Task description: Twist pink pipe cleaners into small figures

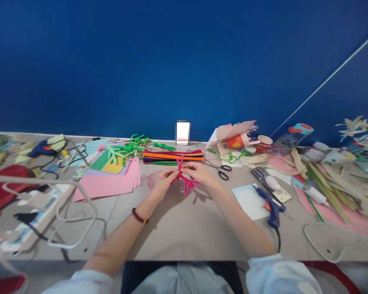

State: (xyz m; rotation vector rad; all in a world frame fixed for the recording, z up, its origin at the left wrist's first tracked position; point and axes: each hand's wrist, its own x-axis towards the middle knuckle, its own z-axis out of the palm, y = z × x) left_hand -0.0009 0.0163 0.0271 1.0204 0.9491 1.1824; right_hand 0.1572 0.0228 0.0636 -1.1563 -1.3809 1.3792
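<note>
My left hand (164, 183) and my right hand (199, 172) meet above the middle of the beige table, pinching a twisted hot-pink pipe cleaner (184, 180) between their fingertips. Its loops and ends stick out above and below my fingers. Just beyond my hands lies a flat bundle of multicoloured pipe cleaners (173, 157), orange and purple among them. Black-handled scissors (221, 171) rest a little past my right hand. A bead bracelet (139, 216) circles my left wrist.
Stacked pink and coloured paper (106, 183) and green pipe-cleaner shapes (125, 149) lie to the left. A blue glue gun (271, 208) with its cord sits right, among paper, dried leaves and cups. A power strip (33, 216) and cables occupy the left edge. A blue wall (141, 69) stands behind.
</note>
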